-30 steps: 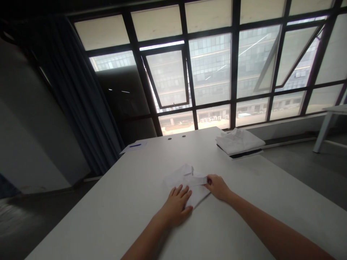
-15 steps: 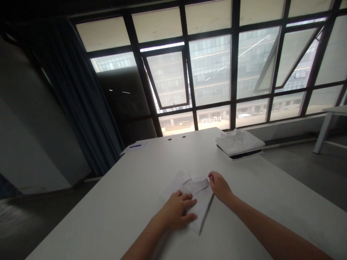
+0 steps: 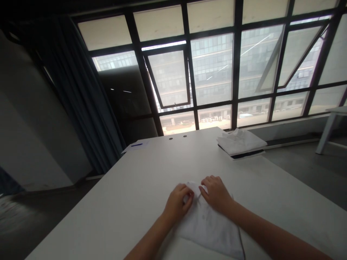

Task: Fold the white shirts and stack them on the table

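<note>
From where I stand, the head view looks down on a white shirt [image 3: 208, 227] lying folded on a white table [image 3: 121, 209], directly in front of the person, its collar [image 3: 195, 188] bunched between the two hands. The left hand [image 3: 177, 204] is curled, thumb and fingers seeming to pinch the collar. The right hand [image 3: 215, 193] sits just beside it, fingers bent down on the cloth; whether it pinches, I can't tell. Farther along the table lie a folded stack of white clothes [image 3: 240, 142] and a paper [image 3: 143, 144] with a blue pen [image 3: 137, 144]. The smooth top could let the layers slide if either hand drags, and a loose pinch could let the collar slip out of line.
</note>
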Available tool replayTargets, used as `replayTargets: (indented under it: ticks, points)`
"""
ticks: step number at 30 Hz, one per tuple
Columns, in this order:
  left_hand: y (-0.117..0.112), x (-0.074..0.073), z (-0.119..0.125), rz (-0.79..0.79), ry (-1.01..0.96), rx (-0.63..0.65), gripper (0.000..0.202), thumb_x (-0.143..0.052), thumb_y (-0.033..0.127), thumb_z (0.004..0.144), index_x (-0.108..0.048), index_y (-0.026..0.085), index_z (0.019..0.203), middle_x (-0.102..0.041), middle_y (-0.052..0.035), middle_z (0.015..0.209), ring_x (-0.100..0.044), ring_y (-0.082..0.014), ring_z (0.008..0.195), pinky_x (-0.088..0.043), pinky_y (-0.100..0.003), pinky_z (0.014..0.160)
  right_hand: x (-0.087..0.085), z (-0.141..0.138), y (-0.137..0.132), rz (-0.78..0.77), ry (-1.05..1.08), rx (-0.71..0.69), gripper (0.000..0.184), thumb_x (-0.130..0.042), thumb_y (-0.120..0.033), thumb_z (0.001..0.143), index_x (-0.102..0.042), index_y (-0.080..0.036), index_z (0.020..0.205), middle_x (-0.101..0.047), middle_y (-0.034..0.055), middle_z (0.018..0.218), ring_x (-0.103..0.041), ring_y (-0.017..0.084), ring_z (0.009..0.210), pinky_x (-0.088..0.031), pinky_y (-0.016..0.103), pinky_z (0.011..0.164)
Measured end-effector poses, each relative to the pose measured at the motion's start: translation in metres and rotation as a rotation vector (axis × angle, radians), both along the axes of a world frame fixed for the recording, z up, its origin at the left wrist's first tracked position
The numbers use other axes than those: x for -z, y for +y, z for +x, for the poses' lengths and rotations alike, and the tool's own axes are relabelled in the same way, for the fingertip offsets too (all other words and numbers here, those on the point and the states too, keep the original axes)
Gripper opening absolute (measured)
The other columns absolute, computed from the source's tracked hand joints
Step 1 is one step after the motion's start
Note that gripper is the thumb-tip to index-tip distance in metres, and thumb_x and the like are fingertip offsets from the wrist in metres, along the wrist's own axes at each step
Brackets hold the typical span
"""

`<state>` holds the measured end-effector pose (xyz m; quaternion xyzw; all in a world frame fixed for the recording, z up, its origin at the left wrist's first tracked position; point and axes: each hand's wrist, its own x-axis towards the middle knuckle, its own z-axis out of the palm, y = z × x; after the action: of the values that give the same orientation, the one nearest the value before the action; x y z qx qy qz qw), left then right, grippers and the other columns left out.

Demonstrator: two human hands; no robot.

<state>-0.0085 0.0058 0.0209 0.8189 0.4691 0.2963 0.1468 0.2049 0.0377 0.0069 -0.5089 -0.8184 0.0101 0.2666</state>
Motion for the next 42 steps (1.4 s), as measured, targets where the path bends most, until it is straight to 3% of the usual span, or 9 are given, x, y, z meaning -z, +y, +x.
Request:
replayTargets:
  ticks: [3, 8, 14, 18, 24, 30, 34, 39, 42]
  points:
    - [0.026, 0.024, -0.016, 0.044, -0.172, -0.164, 0.025, -0.057, 0.033, 0.090, -0.064, 0.023, 0.112, -0.066, -0.0093, 0.114, -0.060, -0.0247, 0.109, -0.048, -0.039, 0.094, 0.004, -0.008, 0.003, -0.076, -0.054, 0.064, 0.035, -0.042, -0.038, 0.100, -0.068, -0.020, 0.086, -0.070, 0.0088, 0.091, -0.057, 0.023, 0.094, -0.030, 0.038, 0.088]
    - [0.042, 0.049, -0.024, -0.117, -0.261, -0.081, 0.037, -0.064, 0.030, 0.085, -0.060, 0.022, 0.121, -0.066, -0.0079, 0.117, -0.061, -0.0220, 0.103, -0.048, -0.035, 0.091, 0.006, -0.010, 0.005, -0.084, -0.113, -0.001, 0.025, -0.047, -0.031, 0.098, -0.068, -0.019, 0.090, -0.071, 0.0073, 0.095, -0.059, 0.022, 0.096, -0.029, 0.038, 0.089]
    - [0.034, 0.041, -0.027, -0.278, -0.275, -0.046, 0.020, -0.064, 0.032, 0.081, -0.058, 0.020, 0.096, -0.061, 0.0027, 0.081, -0.052, -0.0139, 0.071, -0.040, -0.023, 0.062, -0.009, 0.001, 0.000, -0.216, -0.168, -0.260, 0.016, -0.055, -0.028, 0.090, -0.067, -0.020, 0.085, -0.072, 0.0038, 0.087, -0.061, 0.018, 0.085, -0.031, 0.033, 0.087]
    - [0.027, 0.041, -0.017, -0.264, -0.269, -0.037, 0.017, -0.063, 0.031, 0.080, -0.050, 0.020, 0.077, -0.052, 0.0060, 0.071, -0.043, -0.0116, 0.066, -0.032, -0.022, 0.059, -0.018, 0.001, -0.003, -0.323, -0.104, -0.275, 0.024, -0.056, -0.039, 0.090, -0.069, -0.021, 0.081, -0.072, 0.0014, 0.078, -0.062, 0.017, 0.075, -0.033, 0.032, 0.087]
    - [0.021, 0.043, 0.001, -0.170, -0.341, -0.045, 0.013, -0.061, 0.028, 0.082, -0.050, 0.021, 0.080, -0.053, 0.0054, 0.074, -0.043, -0.0117, 0.067, -0.033, -0.022, 0.062, -0.018, -0.014, -0.006, -0.346, 0.066, -0.137, 0.032, -0.046, -0.042, 0.097, -0.068, -0.021, 0.088, -0.073, 0.0027, 0.083, -0.062, 0.017, 0.076, -0.035, 0.029, 0.076]
    - [0.025, 0.039, -0.012, -0.208, -0.363, -0.076, 0.010, -0.061, 0.026, 0.083, -0.057, 0.020, 0.090, -0.059, 0.0037, 0.076, -0.049, -0.0130, 0.069, -0.036, -0.022, 0.063, -0.015, -0.013, -0.009, -0.298, 0.088, -0.227, 0.019, -0.057, -0.037, 0.092, -0.067, -0.022, 0.087, -0.071, 0.0016, 0.083, -0.060, 0.017, 0.080, -0.036, 0.029, 0.081]
    - [0.028, 0.041, -0.020, -0.251, -0.297, -0.018, 0.026, -0.059, 0.019, 0.082, -0.061, 0.021, 0.108, -0.058, 0.0042, 0.075, -0.051, -0.0131, 0.067, -0.039, -0.022, 0.061, -0.014, -0.011, -0.011, -0.259, -0.003, -0.346, 0.014, -0.058, -0.032, 0.091, -0.068, -0.023, 0.089, -0.071, 0.0017, 0.086, -0.061, 0.018, 0.086, -0.035, 0.030, 0.085]
    - [0.025, 0.041, -0.021, -0.080, -0.055, 0.102, 0.059, -0.051, 0.010, 0.083, -0.050, 0.028, 0.139, -0.061, -0.0044, 0.107, -0.057, -0.0181, 0.094, -0.047, -0.032, 0.088, -0.024, 0.006, 0.003, -0.186, -0.109, -0.258, 0.031, -0.047, -0.040, 0.098, -0.070, -0.020, 0.088, -0.072, 0.0063, 0.093, -0.060, 0.021, 0.093, -0.034, 0.035, 0.089]
    - [0.019, 0.033, -0.017, 0.094, 0.122, 0.154, 0.076, -0.049, 0.000, 0.074, -0.045, 0.030, 0.144, -0.043, -0.0091, 0.145, -0.045, -0.0239, 0.126, -0.037, -0.042, 0.108, -0.038, 0.024, 0.012, -0.232, -0.205, -0.204, 0.037, -0.043, -0.039, 0.098, -0.072, -0.020, 0.084, -0.072, 0.0095, 0.099, -0.060, 0.023, 0.096, -0.035, 0.037, 0.089]
